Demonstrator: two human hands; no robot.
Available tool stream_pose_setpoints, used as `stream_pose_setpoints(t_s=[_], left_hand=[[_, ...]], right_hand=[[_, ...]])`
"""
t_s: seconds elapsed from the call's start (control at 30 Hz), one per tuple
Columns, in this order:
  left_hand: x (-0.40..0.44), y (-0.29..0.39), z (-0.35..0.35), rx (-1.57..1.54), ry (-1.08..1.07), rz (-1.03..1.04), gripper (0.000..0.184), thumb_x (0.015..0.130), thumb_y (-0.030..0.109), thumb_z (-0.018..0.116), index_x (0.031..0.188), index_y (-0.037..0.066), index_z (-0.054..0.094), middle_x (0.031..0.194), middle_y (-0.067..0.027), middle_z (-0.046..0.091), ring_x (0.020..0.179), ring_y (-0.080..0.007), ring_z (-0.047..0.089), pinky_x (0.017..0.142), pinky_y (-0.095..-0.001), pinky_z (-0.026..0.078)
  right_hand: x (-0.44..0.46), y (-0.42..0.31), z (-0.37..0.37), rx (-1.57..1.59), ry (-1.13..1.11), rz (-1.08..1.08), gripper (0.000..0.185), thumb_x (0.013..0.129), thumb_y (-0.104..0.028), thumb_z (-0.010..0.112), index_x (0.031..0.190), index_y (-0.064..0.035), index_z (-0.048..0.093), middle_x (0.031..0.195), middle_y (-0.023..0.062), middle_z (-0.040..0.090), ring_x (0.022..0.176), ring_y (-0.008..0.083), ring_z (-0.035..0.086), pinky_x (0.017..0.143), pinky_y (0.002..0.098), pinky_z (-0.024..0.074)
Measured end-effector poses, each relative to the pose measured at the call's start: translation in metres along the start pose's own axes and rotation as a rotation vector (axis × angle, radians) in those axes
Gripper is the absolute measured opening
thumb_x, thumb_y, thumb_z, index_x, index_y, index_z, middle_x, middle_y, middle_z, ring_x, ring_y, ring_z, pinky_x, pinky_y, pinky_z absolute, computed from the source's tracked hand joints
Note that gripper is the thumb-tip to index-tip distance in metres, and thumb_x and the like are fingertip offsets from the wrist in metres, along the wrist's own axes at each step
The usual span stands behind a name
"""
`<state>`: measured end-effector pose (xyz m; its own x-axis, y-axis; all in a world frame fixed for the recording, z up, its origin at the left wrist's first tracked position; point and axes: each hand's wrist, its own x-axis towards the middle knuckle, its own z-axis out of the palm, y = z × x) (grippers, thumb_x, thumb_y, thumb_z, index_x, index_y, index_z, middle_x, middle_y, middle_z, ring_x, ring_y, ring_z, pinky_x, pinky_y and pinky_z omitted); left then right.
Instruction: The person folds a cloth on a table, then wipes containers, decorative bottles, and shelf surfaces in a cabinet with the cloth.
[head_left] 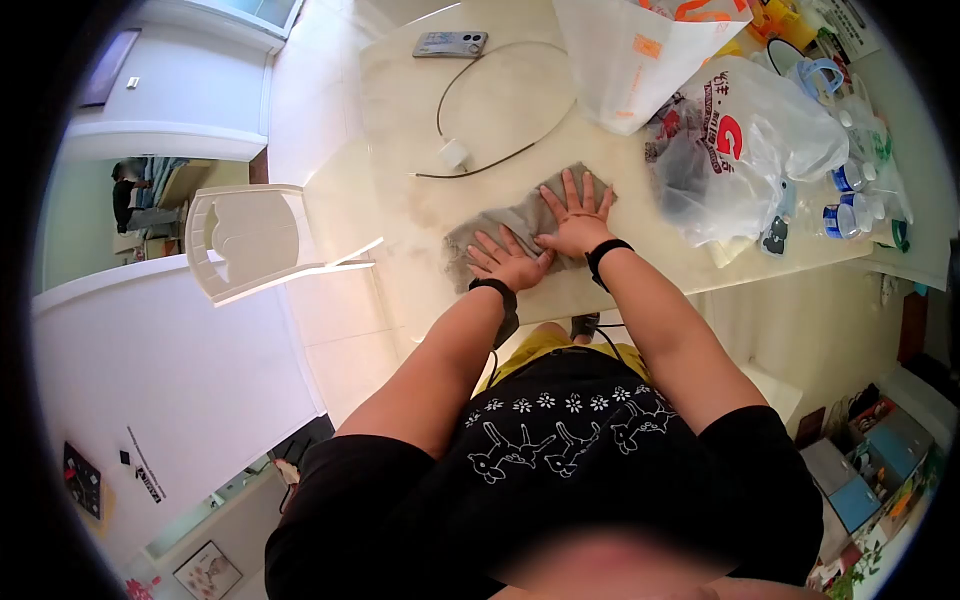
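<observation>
A grey-brown cloth (520, 218) lies spread near the front edge of the cream table (400, 120). My left hand (510, 264) rests flat on the cloth's left part, fingers spread. On its right part lies my right hand (579, 220), also flat with the fingers apart. The two thumbs are close together. Beyond the cloth are a white charger (454, 153) and a dark cable (480, 171) that curves over the table.
A phone (450, 44) lies at the table's far side. To the right are a white bag (635, 60), a clear plastic bag (735, 150) and several bottles (848, 175). A cream chair (245, 240) stands left. Far left, another person (125, 195) shows through a doorway.
</observation>
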<state>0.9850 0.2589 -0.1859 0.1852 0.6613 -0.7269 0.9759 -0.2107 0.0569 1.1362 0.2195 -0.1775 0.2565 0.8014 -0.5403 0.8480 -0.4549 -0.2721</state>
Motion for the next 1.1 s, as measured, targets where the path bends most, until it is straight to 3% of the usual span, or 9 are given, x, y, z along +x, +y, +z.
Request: stream_pose_setpoints(t_s=[0.3,0.37,0.7,0.77,1.1], left_hand=[[0.013,0.011,-0.010,-0.045,0.002,-0.070,0.123,0.072,0.091,0.041,0.159,0.015,-0.004,0.159,-0.0276,-0.020,0.145,-0.0535,-0.015,0.113,-0.0655,-0.003],[0.013,0.011,-0.012,-0.084,0.010,-0.075,0.125,0.071,0.092,0.042,0.159,0.017,-0.005,0.159,-0.0260,-0.023,0.145,-0.0523,-0.018,0.113,-0.0654,-0.005],[0.025,0.010,-0.022,-0.110,-0.010,-0.029,0.128,0.069,0.093,0.044,0.157,0.019,-0.013,0.158,-0.0239,-0.027,0.144,-0.0514,-0.021,0.113,-0.0659,-0.005],[0.022,0.014,-0.029,-0.125,-0.029,-0.025,0.120,0.076,0.084,0.047,0.158,0.017,-0.011,0.159,-0.0242,-0.026,0.144,-0.0488,-0.024,0.112,-0.0656,-0.010],[0.026,0.015,-0.029,-0.077,-0.033,-0.013,0.118,0.079,0.082,0.046,0.158,0.015,-0.011,0.159,-0.0244,-0.025,0.144,-0.0488,-0.024,0.113,-0.0643,-0.009]], right_hand=[[0.020,-0.002,-0.011,-0.017,0.033,-0.037,0.098,0.079,-0.069,0.060,0.158,-0.0320,0.015,0.165,0.0144,-0.012,0.148,0.0439,-0.016,0.106,0.0737,-0.0129],[0.022,-0.005,-0.020,0.004,0.017,-0.032,0.097,0.077,-0.063,0.064,0.158,-0.0330,0.018,0.166,0.0113,-0.010,0.150,0.0401,-0.014,0.109,0.0719,-0.0117],[0.047,-0.012,-0.026,-0.018,0.033,-0.035,0.097,0.079,-0.065,0.061,0.158,-0.0337,0.014,0.165,0.0129,-0.011,0.149,0.0416,-0.015,0.109,0.0710,-0.0121],[0.047,-0.013,-0.027,-0.014,0.047,-0.015,0.095,0.079,-0.063,0.062,0.158,-0.0343,0.016,0.166,0.0096,-0.009,0.150,0.0386,-0.014,0.110,0.0696,-0.0127],[0.046,-0.018,-0.024,0.004,0.069,0.036,0.092,0.080,-0.064,0.060,0.157,-0.0365,0.019,0.166,0.0077,-0.005,0.151,0.0378,-0.012,0.111,0.0681,-0.0135]])
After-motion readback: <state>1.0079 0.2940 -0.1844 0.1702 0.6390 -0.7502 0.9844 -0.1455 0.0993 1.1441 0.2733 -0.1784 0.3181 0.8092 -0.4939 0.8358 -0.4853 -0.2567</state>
